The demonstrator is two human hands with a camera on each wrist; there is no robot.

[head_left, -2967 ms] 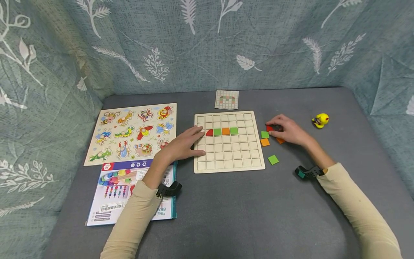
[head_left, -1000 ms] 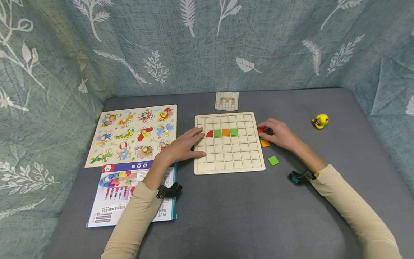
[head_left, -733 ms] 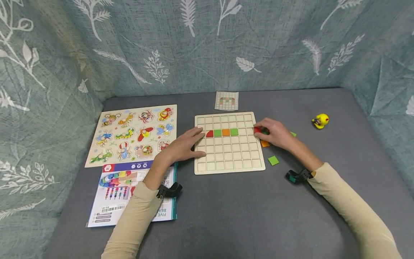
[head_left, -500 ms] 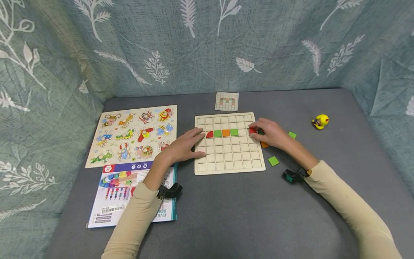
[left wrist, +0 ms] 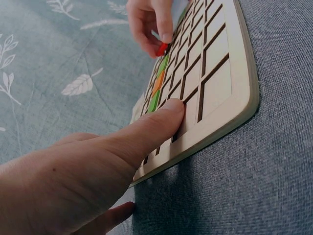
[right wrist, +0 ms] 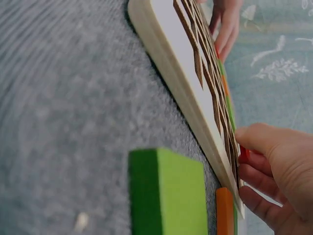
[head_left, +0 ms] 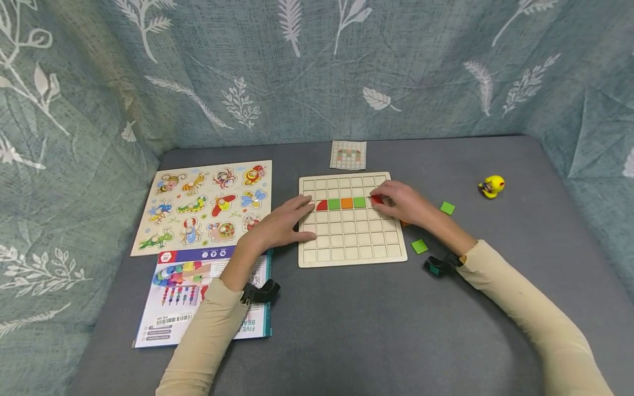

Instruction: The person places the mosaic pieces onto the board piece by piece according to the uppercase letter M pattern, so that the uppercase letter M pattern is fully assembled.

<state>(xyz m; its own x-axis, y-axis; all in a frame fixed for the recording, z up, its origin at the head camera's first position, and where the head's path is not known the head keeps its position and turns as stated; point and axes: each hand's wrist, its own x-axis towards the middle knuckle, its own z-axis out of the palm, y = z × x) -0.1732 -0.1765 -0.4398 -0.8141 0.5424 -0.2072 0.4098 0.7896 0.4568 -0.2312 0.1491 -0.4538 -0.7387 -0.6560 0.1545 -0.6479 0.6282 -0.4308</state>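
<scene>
On one wooden board [head_left: 351,240] sit four tiles [head_left: 346,203] in a row: one red, one orange, two green. The left hand [head_left: 282,221], fingers spread, rests on its left edge; the right hand [head_left: 402,203] pinches one red piece [head_left: 377,201] beside the row's right end.

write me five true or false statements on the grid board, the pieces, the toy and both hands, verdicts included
1. The right hand pinches a red piece. True.
2. The left hand holds a green tile. False: it rests at the left edge of the grid board.
3. The orange tile sits between two green tiles. True.
4. The yellow toy stands on the grid board. False: it is on the table, off to the right.
5. The patterned card lies beyond the grid board. True.
</scene>
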